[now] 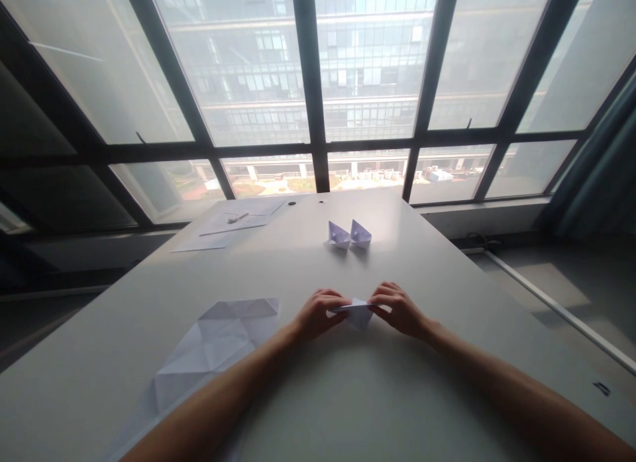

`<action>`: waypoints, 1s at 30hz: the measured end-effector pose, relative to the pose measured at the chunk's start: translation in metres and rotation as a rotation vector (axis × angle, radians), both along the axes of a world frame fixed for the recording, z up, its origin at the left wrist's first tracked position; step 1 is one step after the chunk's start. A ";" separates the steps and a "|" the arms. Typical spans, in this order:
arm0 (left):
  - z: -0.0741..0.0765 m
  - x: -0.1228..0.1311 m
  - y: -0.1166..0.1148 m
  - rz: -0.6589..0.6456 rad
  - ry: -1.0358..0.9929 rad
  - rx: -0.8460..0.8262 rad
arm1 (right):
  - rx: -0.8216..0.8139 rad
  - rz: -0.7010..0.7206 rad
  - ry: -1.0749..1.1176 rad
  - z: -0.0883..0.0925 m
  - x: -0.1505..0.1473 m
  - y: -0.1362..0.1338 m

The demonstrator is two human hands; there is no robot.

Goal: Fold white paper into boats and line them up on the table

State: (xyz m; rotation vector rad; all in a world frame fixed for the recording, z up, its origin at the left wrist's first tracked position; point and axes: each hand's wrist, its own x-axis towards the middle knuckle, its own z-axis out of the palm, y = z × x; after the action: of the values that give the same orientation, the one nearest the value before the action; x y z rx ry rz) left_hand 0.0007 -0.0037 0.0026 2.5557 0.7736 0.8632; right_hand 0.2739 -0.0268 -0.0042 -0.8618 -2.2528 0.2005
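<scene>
A small folded white paper boat [360,314] is held between my two hands, low over the white table. My left hand [322,312] pinches its left end with thumb and fingers. At the opposite end, my right hand [399,309] grips the paper the same way. Part of each end is hidden by the fingers. Farther off, two finished-looking folded paper boats, a left one [339,236] and a right one [360,234], stand side by side. Beside and partly under my left forearm lies a creased, unfolded paper sheet [213,343].
Flat paper sheets [233,218] lie at the table's far left, with a small pale object [238,218] on top. The white table [422,276] reaches to tall windows. A small dark mark [601,388] shows at its right edge.
</scene>
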 end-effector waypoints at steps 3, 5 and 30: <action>0.006 0.001 -0.003 -0.015 -0.026 0.027 | 0.045 0.004 0.038 0.001 0.000 -0.001; 0.008 0.002 -0.005 -0.015 -0.045 0.050 | 0.071 -0.009 0.056 -0.001 0.000 0.000; 0.006 0.001 -0.003 -0.049 0.201 0.073 | -0.031 0.038 -0.150 0.004 -0.001 -0.004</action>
State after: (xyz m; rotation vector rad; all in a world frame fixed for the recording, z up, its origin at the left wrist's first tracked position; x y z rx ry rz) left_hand 0.0022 -0.0062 0.0089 2.7444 0.7447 0.6377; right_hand 0.2731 -0.0311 -0.0001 -0.8759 -2.4130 0.1943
